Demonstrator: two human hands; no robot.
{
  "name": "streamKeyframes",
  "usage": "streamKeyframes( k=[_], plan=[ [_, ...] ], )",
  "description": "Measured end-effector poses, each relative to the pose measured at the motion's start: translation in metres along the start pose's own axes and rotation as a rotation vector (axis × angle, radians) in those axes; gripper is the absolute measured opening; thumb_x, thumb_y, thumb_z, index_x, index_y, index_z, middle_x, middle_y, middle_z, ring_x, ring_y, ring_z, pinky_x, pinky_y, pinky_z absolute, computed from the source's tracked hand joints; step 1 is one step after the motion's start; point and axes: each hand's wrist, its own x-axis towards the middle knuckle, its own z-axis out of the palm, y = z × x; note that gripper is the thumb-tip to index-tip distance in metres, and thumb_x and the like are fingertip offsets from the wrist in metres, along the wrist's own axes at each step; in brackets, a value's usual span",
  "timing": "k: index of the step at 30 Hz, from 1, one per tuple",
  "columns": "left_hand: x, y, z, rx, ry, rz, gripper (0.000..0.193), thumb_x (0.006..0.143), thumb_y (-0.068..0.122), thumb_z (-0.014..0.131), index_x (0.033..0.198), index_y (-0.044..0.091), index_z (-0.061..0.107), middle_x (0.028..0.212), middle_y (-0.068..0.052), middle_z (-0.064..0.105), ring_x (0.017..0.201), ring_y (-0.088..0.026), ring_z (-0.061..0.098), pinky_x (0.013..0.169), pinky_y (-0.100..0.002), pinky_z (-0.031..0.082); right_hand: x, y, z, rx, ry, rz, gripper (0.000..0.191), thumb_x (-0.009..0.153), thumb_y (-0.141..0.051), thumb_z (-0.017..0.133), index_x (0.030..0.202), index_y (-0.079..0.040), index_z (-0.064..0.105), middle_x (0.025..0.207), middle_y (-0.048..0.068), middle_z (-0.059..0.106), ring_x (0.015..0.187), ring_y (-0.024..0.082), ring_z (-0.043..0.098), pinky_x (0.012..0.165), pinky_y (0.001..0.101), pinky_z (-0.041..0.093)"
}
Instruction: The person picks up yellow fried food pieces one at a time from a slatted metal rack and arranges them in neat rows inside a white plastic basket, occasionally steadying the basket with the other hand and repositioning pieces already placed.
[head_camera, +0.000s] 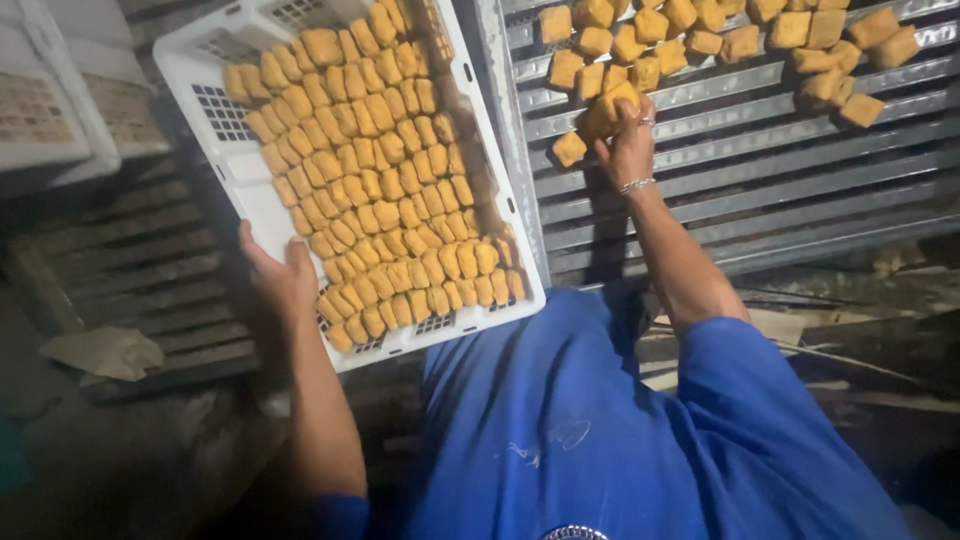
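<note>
**Crate nearly full, loose pieces remain on rack**

Crate (235, 170) holds packed rows of golden cubes (385, 190); bare strip along its left side. Long axis runs upper-left to lower-right, tilted. Left hand (275, 275) clasps its near edge. Right hand (625, 135) closed around several cubes on the slatted rack (760, 170); many more lie scattered there.

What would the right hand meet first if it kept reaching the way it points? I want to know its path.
The right hand, already gripping fried pieces, points up the slatted rack; next come the clustered golden pieces, though depth is unclear.
</note>
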Motion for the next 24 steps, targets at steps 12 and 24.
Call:
streamKeyframes(
  k=[12,24],
  plan=[
    [0.000,0.002,-0.001,-0.013,-0.002,0.007,0.069,0.096,0.012,0.066,0.157,0.008,0.035,0.130,-0.028,0.067,0.119,-0.040,0.069,0.099,-0.046,0.054,-0.035,-0.043,0.039,0.025,-0.262,0.077,0.088,0.090,-0.009,0.086,0.161,-0.019,0.035,0.151,0.027,0.044,0.123,0.044,0.055,0.100,0.0471,0.049],
    [0.001,0.032,-0.007,0.071,-0.010,-0.038,0.069,0.095,0.012,0.067,0.156,0.008,0.037,0.123,-0.031,0.067,0.115,-0.045,0.068,0.096,-0.050,0.053,0.056,0.032,-0.032,0.176,0.667,0.345,0.098,0.096,-0.012,0.087,0.160,-0.004,0.014,0.160,0.028,0.039,0.148,0.039,0.049,0.126,0.0466,0.041]
  ],
)
